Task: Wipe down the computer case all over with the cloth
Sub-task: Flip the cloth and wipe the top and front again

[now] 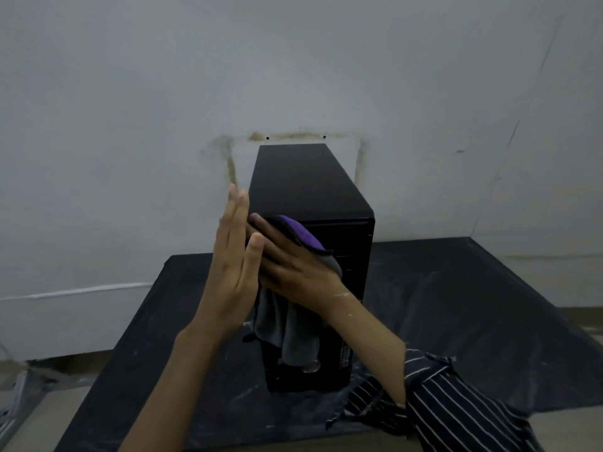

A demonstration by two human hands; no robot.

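The soft grey-and-purple cloth (287,331) and the right hand (293,269) hide much of the black box-shaped computer case's (310,187) front, whose lower fittings (346,355) are too blurred to identify.

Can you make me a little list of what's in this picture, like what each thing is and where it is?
computer case: black, standing upright on the table, close to the wall
cloth: purple and grey, on the case's front near the top, part hanging down
right hand: presses the cloth against the case's front, fingers straight
left hand: flat, fingers straight, by the case's upper left edge, holds nothing
table: covered by a dark sheet
wall: white, brownish marks behind the case
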